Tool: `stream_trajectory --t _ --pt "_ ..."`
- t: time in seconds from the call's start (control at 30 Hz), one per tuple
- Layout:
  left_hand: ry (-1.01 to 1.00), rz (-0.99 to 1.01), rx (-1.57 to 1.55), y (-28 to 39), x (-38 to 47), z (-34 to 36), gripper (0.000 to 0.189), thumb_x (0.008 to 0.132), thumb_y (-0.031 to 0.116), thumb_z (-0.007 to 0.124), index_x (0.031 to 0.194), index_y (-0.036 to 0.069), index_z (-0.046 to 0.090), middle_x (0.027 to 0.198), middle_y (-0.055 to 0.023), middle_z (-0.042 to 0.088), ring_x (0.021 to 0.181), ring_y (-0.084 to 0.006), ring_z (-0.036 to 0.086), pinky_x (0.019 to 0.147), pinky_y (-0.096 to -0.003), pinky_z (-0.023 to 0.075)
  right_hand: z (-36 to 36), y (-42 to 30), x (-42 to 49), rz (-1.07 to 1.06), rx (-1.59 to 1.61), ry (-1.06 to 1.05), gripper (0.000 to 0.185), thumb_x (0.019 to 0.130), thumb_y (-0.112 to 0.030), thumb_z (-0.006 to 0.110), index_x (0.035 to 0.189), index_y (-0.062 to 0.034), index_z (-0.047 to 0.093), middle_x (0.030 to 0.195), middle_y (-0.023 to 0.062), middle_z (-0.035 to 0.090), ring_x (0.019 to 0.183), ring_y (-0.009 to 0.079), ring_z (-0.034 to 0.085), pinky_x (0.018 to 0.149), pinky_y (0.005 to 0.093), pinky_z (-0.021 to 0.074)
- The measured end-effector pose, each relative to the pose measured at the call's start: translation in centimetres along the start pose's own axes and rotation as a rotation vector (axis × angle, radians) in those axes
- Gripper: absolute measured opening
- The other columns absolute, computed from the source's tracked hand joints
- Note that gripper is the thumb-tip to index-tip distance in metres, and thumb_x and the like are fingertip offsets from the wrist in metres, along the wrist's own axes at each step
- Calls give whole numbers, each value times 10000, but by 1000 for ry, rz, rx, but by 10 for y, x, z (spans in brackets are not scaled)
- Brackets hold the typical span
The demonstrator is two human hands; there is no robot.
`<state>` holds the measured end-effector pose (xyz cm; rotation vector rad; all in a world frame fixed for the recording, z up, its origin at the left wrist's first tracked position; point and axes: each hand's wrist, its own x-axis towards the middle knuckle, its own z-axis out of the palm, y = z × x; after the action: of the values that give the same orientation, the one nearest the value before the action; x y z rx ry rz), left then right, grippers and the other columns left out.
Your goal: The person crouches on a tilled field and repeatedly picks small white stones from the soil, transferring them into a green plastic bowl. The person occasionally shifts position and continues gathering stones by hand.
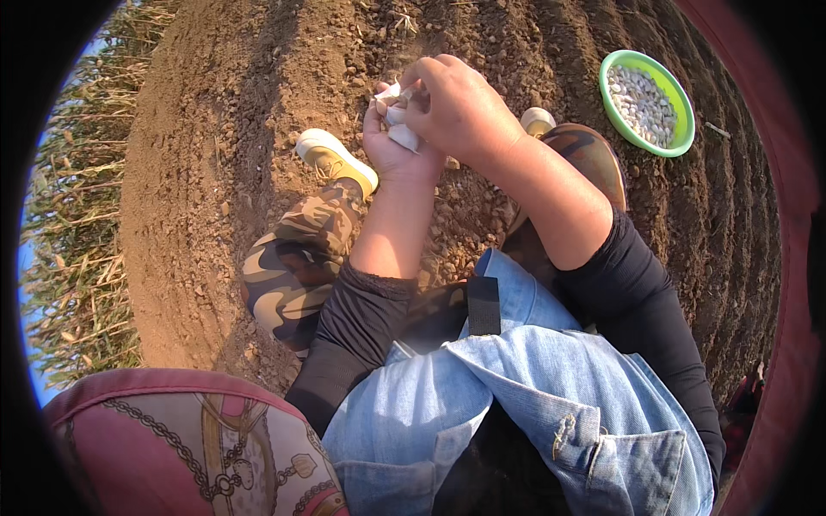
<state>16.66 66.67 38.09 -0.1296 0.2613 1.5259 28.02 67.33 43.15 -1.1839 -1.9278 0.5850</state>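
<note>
Several pale garlic cloves (403, 136) lie in the upturned palm of my left hand (401, 155), whose fingers curl up around them. Over that palm, my right hand (455, 100) reaches in from the right with bent fingers at the cloves. Its fingertips are partly hidden behind its own knuckles, so whether they pinch a clove does not show. Both hands are above the tilled soil, between my two yellowish shoes. A light green plastic basin (685, 132) with many more cloves (639, 106) in it stands on the ground to the right.
Brown, cloddy soil (193, 193) with furrows surrounds my feet. My left shoe (335, 161) rests left of the hands, my right knee and shoe (537, 121) to their right. Dry, grassy plants (97, 213) edge the field at far left. A pink patterned hat brim (193, 445) covers the lower left.
</note>
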Motion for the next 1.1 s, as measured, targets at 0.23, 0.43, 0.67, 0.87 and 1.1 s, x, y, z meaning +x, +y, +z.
stream_trajectory --t 0.23,0.43,0.67,0.87,1.1 --pt "-4 -20 -66 17 2 -6 258 948 301 405 1079 164 580 1107 -98 600 1047 -289 569 957 -459 463 10 -8 4 26 39 -27 281 777 -193 691 993 -15 671 951 178 593 896 349 619 813 415 517" --pt "-49 -70 -152 32 9 -18 256 942 296 417 1059 152 594 1075 -110 610 1036 -283 570 942 -470 468 27 -9 3 11 11 -16 218 837 -166 647 977 1 650 957 178 584 900 362 615 826 425 511" --pt "40 48 -169 45 6 -26 230 928 275 453 1026 141 612 1074 -111 615 1057 -283 566 935 -455 476 38 -16 5 -7 75 -58 257 868 -193 643 1030 1 592 975 185 608 888 362 625 785 414 512" --pt "2 39 -209 47 1 -29 239 927 294 458 1039 151 615 1085 -97 618 1050 -274 579 928 -446 482 39 -19 0 60 213 60 291 914 -220 620 1079 7 544 932 188 657 846 333 652 747 391 516" --pt "74 55 -9 41 -7 -27 264 937 322 474 1056 141 624 1056 -72 639 1027 -253 597 901 -412 495 57 -28 -4 292 702 36 222 968 -147 564 1090 29 506 892 106 644 807 142 637 687 278 532"
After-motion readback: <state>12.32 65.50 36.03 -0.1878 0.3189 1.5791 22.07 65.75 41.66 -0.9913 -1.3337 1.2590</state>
